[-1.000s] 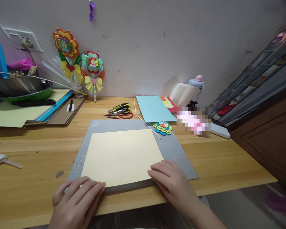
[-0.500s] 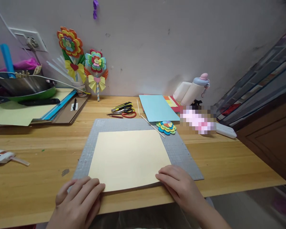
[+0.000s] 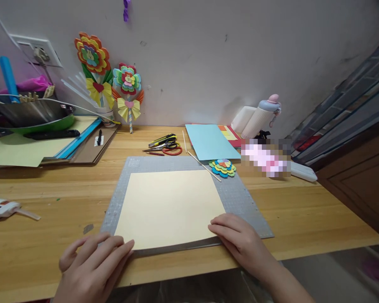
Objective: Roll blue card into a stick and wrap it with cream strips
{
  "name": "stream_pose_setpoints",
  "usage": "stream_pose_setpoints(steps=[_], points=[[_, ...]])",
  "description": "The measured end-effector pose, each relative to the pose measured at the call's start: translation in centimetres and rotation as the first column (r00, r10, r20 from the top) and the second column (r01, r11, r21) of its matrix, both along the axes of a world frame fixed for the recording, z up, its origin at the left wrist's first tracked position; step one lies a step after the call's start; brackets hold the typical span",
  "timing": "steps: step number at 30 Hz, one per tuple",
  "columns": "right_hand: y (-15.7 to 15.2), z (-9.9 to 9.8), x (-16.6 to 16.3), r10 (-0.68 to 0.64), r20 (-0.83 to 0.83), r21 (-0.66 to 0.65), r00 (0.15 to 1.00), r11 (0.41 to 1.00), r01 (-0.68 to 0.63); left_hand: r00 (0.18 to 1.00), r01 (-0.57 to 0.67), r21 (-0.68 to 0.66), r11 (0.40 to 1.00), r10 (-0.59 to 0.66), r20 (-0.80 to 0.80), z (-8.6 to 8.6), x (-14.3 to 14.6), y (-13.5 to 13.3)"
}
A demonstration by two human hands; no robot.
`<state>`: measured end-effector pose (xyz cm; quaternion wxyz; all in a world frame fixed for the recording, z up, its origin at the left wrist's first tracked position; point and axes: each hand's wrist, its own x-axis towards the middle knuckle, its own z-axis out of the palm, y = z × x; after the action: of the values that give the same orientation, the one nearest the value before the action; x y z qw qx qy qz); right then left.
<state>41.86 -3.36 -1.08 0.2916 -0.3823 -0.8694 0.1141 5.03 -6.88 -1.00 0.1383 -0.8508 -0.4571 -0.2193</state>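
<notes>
A pale yellow sheet of paper [image 3: 170, 206] lies on the grey cutting mat [image 3: 243, 202], its front edge lifted slightly. At its front left corner, my left hand [image 3: 93, 261] holds the sheet with the fingers on top. My right hand [image 3: 240, 240] grips the front right corner, its fingers pressed together; both thumbs are partly hidden. Beyond the sheet, a thin wooden stick [image 3: 204, 166] rests across the mat's far edge, beside a layered paper flower [image 3: 222, 168] in blue, green and yellow.
Scissors [image 3: 169, 146] and a yellow utility knife [image 3: 164, 139] lie behind the mat. Blue paper [image 3: 212, 142] sits right of them. A glue gun [image 3: 1, 209] is at far left. Two paper flowers, one orange [image 3: 92, 54], stand by the wall, near a metal bowl [image 3: 31, 113].
The sheet has slid slightly away from the table's front edge, showing more of the mat in front. My left hand has shifted left and my right hand a little right, both still at the corners.
</notes>
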Motion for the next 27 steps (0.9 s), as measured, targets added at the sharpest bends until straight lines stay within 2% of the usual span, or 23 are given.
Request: stream_pose_setpoints(steps=[4,11,17,27], points=[[0.5,-0.1,-0.4,-0.013,0.04,0.049,0.999,0.999,0.011,1.0,-0.014,0.047,0.999,0.013,0.009,0.4,0.6,0.3],[0.4,0.3,-1.4,-0.029,0.086,-0.009,0.996,1.0,0.03,0.999,0.018,-0.083,0.996,-0.014,0.048,0.9,3.3,0.6],[0.2,0.6,-2.9,0.004,0.078,-0.033,0.997,0.999,-0.001,0.974,0.013,-0.132,0.991,0.018,0.225,1.3,6.8,0.8],[-0.3,0.5,-5.2,-0.053,0.066,-0.093,0.996,0.994,0.059,0.979,0.041,-0.237,0.971,0.008,0.203,1.9,10.1,1.5]])
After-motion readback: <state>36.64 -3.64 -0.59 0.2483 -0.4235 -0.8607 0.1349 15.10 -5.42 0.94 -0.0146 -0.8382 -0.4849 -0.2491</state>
